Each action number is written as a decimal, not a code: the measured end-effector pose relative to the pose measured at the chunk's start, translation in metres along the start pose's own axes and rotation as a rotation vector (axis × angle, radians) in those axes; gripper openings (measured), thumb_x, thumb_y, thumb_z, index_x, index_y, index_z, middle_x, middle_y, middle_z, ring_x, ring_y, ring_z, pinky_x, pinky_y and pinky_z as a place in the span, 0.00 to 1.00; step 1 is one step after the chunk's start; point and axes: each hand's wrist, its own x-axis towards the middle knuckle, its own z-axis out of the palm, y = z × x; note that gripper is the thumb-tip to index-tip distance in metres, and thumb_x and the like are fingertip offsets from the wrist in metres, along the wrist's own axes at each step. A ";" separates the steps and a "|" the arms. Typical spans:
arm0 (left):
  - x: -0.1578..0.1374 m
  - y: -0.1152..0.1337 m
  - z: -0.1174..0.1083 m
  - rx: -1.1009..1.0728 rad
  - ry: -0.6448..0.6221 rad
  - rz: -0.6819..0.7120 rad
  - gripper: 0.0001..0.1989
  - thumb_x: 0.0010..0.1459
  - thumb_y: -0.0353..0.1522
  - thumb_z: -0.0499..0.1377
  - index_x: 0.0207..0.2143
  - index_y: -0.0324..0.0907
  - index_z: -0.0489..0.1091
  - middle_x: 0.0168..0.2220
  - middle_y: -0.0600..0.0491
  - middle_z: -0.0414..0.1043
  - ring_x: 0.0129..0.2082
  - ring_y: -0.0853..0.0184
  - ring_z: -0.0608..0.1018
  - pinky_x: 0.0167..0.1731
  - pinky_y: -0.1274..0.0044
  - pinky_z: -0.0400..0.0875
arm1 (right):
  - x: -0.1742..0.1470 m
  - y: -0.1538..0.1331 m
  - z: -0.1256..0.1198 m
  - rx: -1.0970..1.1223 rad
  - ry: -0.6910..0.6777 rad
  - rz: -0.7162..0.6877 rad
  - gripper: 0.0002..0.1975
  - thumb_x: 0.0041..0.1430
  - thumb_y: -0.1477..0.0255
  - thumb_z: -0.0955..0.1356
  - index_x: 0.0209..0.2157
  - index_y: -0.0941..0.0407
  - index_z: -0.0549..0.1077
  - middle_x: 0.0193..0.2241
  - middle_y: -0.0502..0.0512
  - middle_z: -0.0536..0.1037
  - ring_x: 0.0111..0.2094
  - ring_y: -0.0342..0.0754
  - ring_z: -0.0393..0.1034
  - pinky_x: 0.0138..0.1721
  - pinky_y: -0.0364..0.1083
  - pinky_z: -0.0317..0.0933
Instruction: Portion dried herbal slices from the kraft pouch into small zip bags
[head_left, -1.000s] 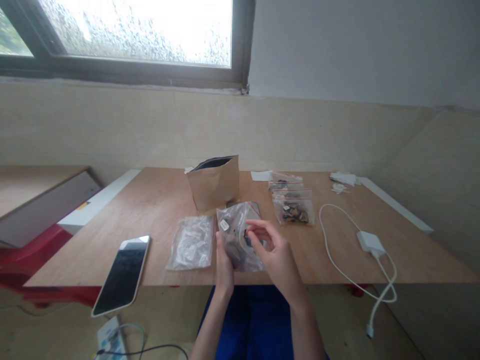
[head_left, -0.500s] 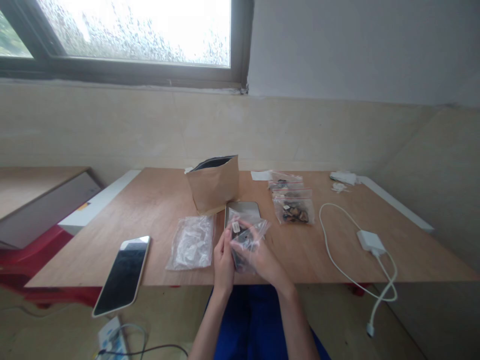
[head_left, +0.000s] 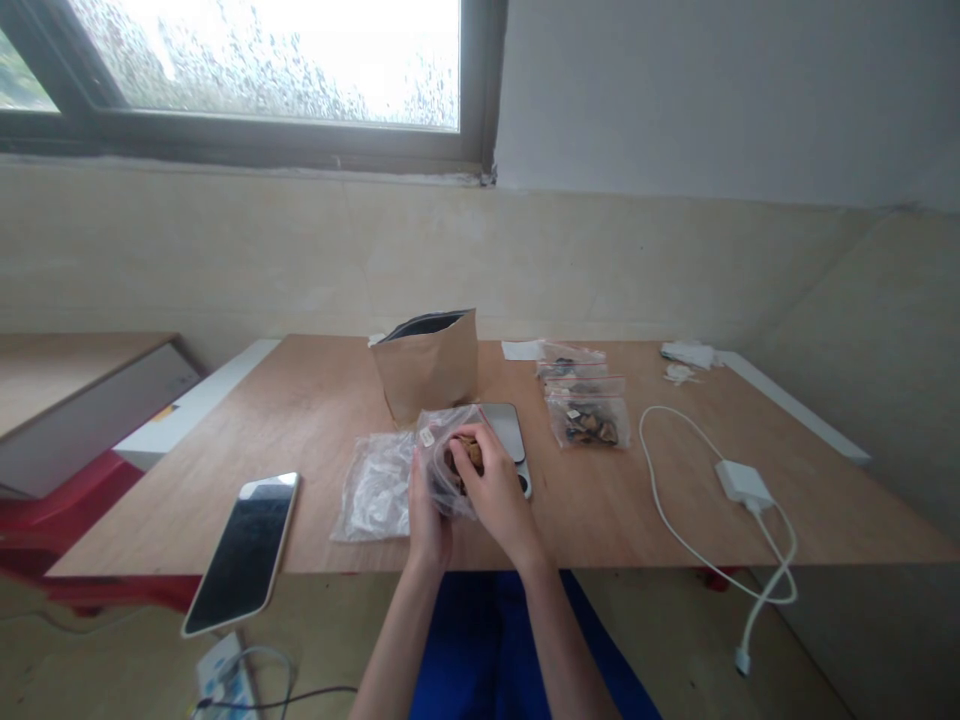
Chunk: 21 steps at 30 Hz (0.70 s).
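My left hand is closed around a clear zip bag with a small white label, held over the near part of the table. My right hand is at the bag's opening, its thumb and fingers pinched on brown dried pieces; what lies deeper in the bag is partly hidden. Behind my hands is a flat kitchen scale, partly covered by them. A pile of clear empty plastic bags lies just left of my left hand. A brown paper pouch stands open behind.
Several filled zip bags lie in a row on the right. A white cable with an adapter hangs over the table's right front edge. A smartphone sits at the front left edge. White scraps lie at the back right.
Both hands and the bag have shifted left, off the scale. The bag is now open at the top, and my right fingers have moved to its mouth, where brown pieces show.
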 end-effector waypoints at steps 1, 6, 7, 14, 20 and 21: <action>0.001 0.002 0.001 -0.029 -0.017 -0.022 0.17 0.58 0.38 0.52 0.45 0.41 0.70 0.43 0.51 0.74 0.44 0.67 0.75 0.43 0.80 0.67 | 0.005 -0.002 0.001 -0.004 0.008 -0.027 0.06 0.61 0.70 0.60 0.35 0.55 0.67 0.37 0.55 0.71 0.42 0.47 0.66 0.46 0.46 0.59; 0.008 0.005 0.001 -0.124 -0.102 -0.108 0.13 0.59 0.32 0.49 0.42 0.40 0.71 0.35 0.52 0.76 0.35 0.70 0.77 0.34 0.82 0.71 | 0.030 -0.010 0.007 0.034 0.039 -0.134 0.07 0.61 0.68 0.60 0.35 0.55 0.68 0.36 0.54 0.72 0.41 0.46 0.67 0.46 0.45 0.59; 0.009 0.005 0.000 -0.132 -0.117 -0.138 0.14 0.60 0.32 0.49 0.43 0.40 0.70 0.33 0.53 0.76 0.30 0.71 0.77 0.29 0.82 0.71 | 0.034 -0.011 0.009 0.065 0.055 -0.133 0.08 0.61 0.68 0.61 0.35 0.55 0.68 0.35 0.53 0.72 0.40 0.45 0.68 0.45 0.44 0.60; 0.018 0.022 -0.006 -0.118 -0.141 -0.099 0.18 0.58 0.35 0.50 0.51 0.49 0.62 0.34 0.53 0.75 0.19 0.72 0.73 0.13 0.83 0.64 | 0.070 -0.006 0.009 0.488 0.221 0.007 0.13 0.58 0.59 0.62 0.34 0.55 0.68 0.21 0.44 0.64 0.17 0.36 0.58 0.18 0.37 0.54; 0.045 0.015 -0.025 -0.121 -0.066 -0.059 0.11 0.56 0.34 0.53 0.41 0.43 0.67 0.33 0.52 0.75 0.21 0.73 0.74 0.12 0.85 0.62 | 0.122 -0.011 0.003 0.683 0.242 0.005 0.16 0.56 0.57 0.63 0.32 0.56 0.67 0.20 0.43 0.63 0.15 0.34 0.55 0.14 0.35 0.52; 0.048 0.011 -0.028 -0.111 -0.053 -0.067 0.10 0.56 0.34 0.53 0.40 0.42 0.68 0.32 0.52 0.75 0.23 0.72 0.75 0.14 0.85 0.64 | 0.132 -0.013 0.003 0.679 0.234 -0.009 0.16 0.56 0.56 0.63 0.32 0.57 0.67 0.20 0.43 0.63 0.15 0.34 0.55 0.14 0.36 0.52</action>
